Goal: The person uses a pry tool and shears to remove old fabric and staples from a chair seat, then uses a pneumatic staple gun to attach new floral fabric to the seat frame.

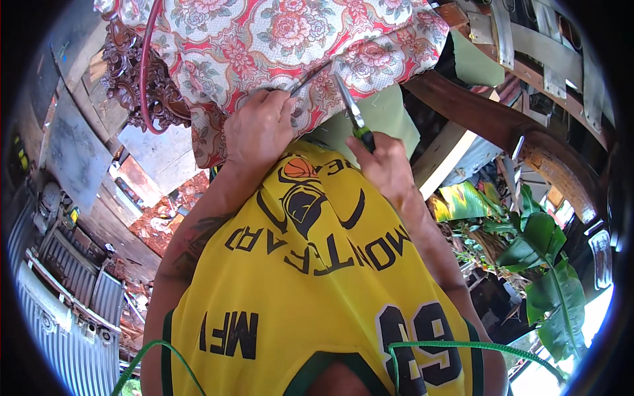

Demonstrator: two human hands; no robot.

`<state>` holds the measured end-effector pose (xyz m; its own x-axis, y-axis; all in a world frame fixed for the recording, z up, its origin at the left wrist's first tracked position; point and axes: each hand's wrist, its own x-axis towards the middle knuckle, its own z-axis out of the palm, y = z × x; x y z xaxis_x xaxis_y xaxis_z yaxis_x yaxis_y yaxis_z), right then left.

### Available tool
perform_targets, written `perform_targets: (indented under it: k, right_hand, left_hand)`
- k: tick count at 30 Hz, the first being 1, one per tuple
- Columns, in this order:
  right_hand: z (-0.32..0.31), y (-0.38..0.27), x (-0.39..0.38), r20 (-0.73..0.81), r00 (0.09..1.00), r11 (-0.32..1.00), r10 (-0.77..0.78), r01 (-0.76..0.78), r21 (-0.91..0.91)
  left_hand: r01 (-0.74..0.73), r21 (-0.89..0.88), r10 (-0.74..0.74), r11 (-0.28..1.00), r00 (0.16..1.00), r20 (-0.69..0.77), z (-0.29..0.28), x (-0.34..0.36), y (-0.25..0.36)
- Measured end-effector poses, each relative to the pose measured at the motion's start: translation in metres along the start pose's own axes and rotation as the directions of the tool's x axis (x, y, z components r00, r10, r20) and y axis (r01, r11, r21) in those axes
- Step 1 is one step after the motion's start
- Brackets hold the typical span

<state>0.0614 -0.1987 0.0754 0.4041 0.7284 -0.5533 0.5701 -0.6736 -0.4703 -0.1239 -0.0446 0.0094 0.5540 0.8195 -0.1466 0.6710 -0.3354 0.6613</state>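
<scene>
A floral cloth (290, 33), red, white and pink, is draped in front of me, its lower edge near my body. My left hand (261, 125) lies on that edge with its fingers curled. From its fingers a thin dark metal tool (309, 79) points up and to the right; its handle end is hidden. My right hand (387, 165) is closed around the green and black handle of a pair of pliers (356, 119). The pliers' narrow metal jaws reach up to the cloth, close to the dark tool's tip. Pale green material (386, 122) shows beneath the cloth.
Carved dark wood (135, 79) and a curved reddish rod (145, 66) stand at the left. A curved brown wooden piece (502, 125) arches on the right, near woven straps (548, 49). Leafy plants (535, 241) grow lower right. Planks and corrugated metal (59, 323) lie left.
</scene>
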Motion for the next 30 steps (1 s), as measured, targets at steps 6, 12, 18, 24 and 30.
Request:
perform_targets:
  k: [6,12,18,24,30]
  right_hand:
    - [0.032,0.069,-0.041,-0.305,0.952,0.987,0.027,0.023,0.158]
    - [0.062,0.119,-0.034,-0.540,0.822,0.974,-0.183,0.078,-0.212]
    - [0.078,0.118,-0.025,-0.599,0.779,0.976,-0.186,0.077,-0.203]
    - [0.087,0.126,-0.011,-0.621,0.759,0.981,-0.193,0.152,-0.119]
    - [0.080,0.118,-0.003,-0.628,0.760,0.986,-0.168,0.137,-0.098]
  left_hand:
    - [-0.073,-0.055,0.072,0.996,0.997,-0.020,-0.014,-0.011,0.001]
    - [-0.094,-0.215,0.057,0.972,0.984,-0.171,-0.037,-0.022,-0.010]
    - [0.163,-0.411,-0.214,0.897,0.973,-0.082,-0.050,-0.013,-0.011]
    - [0.305,-0.656,-0.322,0.691,0.942,0.098,-0.062,-0.005,0.008]
    - [0.149,-0.608,-0.049,0.780,0.983,0.178,-0.058,0.000,0.062]
